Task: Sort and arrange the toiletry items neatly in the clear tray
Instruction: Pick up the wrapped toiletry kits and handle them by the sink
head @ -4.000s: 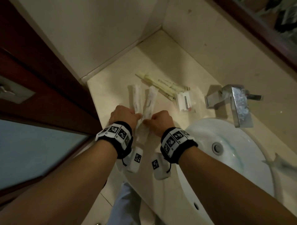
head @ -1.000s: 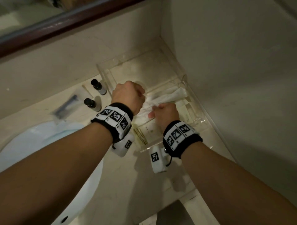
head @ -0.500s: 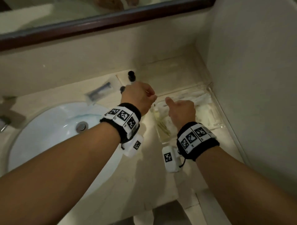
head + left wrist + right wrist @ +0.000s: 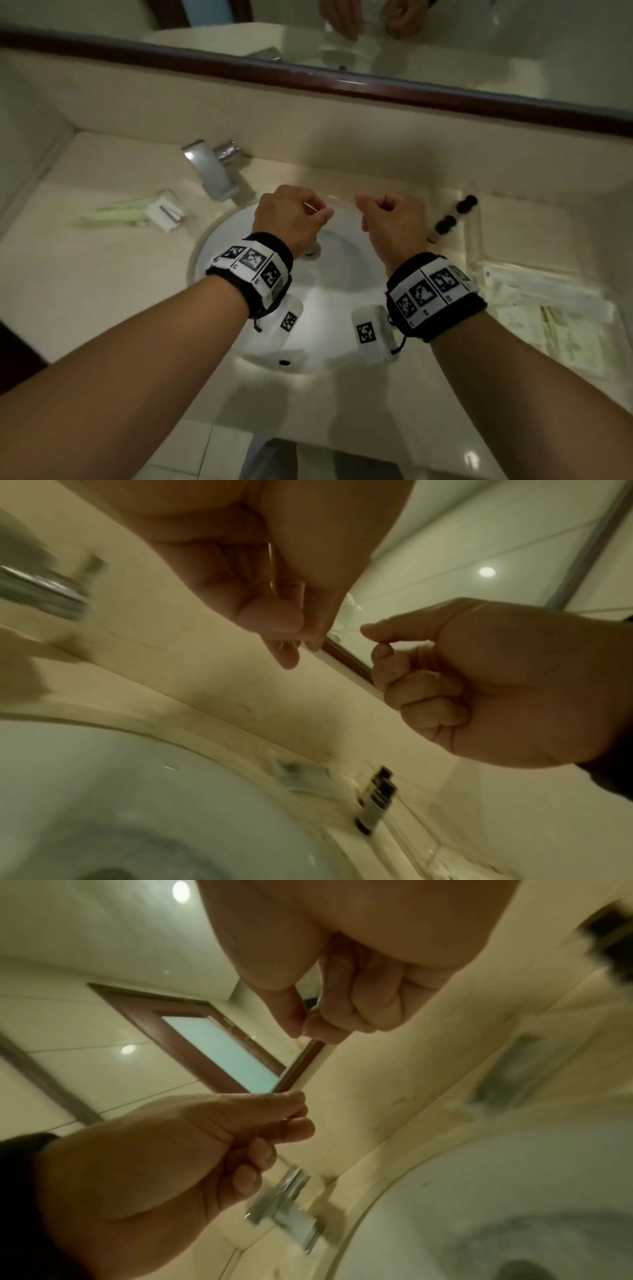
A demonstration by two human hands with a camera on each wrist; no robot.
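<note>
Both hands hover over the white sink basin (image 4: 329, 294) with fingers curled. My left hand (image 4: 322, 212) pinches a thin clear strip (image 4: 271, 569) between thumb and forefinger; what the strip is cannot be made out. My right hand (image 4: 363, 202) is a loose fist, thumb tip against forefinger, with nothing seen in it (image 4: 304, 1033). The clear tray (image 4: 478, 233) sits on the counter at the right, well away from both hands, with several white and pale green packets (image 4: 548, 301) lying flat in it. Two small black-capped bottles (image 4: 452, 217) lie beside the tray's near-left corner.
On the left counter lie pale green wrapped toothbrushes (image 4: 113, 214) and a small white box (image 4: 164, 214). A chrome faucet (image 4: 212, 173) stands behind the basin at the left. A wood-framed mirror (image 4: 342, 82) runs along the back wall.
The view has swung left from the tray to the basin. Both hands have left the tray and come over the sink; the white packets they held now lie in the tray.
</note>
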